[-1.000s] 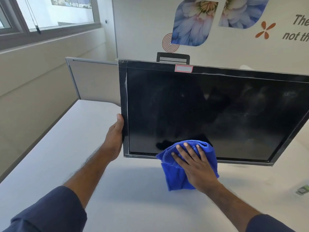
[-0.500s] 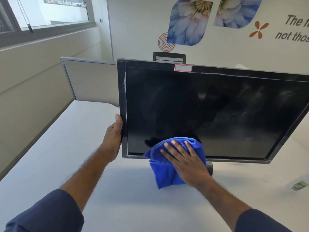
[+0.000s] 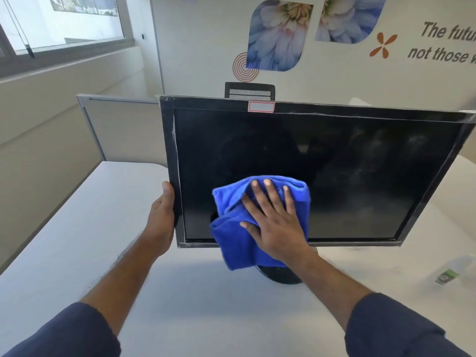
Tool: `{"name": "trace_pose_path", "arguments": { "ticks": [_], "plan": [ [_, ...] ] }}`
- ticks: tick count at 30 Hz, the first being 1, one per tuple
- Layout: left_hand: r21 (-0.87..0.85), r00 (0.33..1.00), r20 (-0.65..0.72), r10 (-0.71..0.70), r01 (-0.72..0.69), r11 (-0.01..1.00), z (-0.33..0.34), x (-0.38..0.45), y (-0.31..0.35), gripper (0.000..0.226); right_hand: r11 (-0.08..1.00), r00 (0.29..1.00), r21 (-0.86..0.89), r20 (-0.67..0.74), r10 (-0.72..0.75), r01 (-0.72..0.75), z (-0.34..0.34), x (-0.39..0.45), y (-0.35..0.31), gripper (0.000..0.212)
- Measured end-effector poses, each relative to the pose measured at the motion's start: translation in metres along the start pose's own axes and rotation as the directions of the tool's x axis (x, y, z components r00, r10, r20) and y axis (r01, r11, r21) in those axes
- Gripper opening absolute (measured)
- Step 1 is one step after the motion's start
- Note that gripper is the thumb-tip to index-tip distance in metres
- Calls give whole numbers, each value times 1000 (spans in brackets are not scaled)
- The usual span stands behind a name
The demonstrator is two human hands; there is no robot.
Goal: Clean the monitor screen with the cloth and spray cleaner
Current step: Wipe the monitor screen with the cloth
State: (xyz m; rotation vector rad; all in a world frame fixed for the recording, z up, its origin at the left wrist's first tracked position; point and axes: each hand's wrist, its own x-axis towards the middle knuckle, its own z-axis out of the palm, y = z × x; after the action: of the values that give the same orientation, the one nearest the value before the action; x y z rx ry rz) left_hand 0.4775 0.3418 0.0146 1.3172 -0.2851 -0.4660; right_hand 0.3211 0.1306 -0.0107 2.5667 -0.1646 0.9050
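The monitor (image 3: pixel 309 171) fills the middle of the frame, its dark screen facing the camera and its long axis running left to right, the right side tilted lower. Its right corner is cut off by the frame edge. The left hand (image 3: pixel 162 215) grips the left bezel. The right hand (image 3: pixel 275 222), fingers straight and spread, presses the blue cloth (image 3: pixel 231 240) on the lower centre of the screen; the cloth hides most of the stand. A blurred spray bottle (image 3: pixel 448 273) lies at lower right on the white desk (image 3: pixel 90 240). A window (image 3: pixel 64 21) is at upper left.
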Motion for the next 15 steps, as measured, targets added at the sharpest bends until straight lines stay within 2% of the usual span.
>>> {"name": "trace_pose_path", "arguments": {
  "ticks": [3,5,9,12,15],
  "plan": [
    [8,1000,-12,-2,2,1000,2,-2,2,67,989,992,-83,-15,-122,121,-2,17,12,63],
    [16,1000,4,-3,3,1000,1,-2,3,63,988,993,-126,-67,-101,92,-4,16,35,64],
    [27,998,58,-15,14,1000,-1,-2,6,58,979,960,-79,-225,165,-187,-20,25,88,66],
    [34,996,91,-20,17,999,-2,-3,7,58,937,913,-2,-226,339,-348,-34,41,117,66],
    [18,994,103,-44,43,999,-3,-3,5,58,871,847,85,-208,490,-483,-40,52,101,66]
  ]
}}
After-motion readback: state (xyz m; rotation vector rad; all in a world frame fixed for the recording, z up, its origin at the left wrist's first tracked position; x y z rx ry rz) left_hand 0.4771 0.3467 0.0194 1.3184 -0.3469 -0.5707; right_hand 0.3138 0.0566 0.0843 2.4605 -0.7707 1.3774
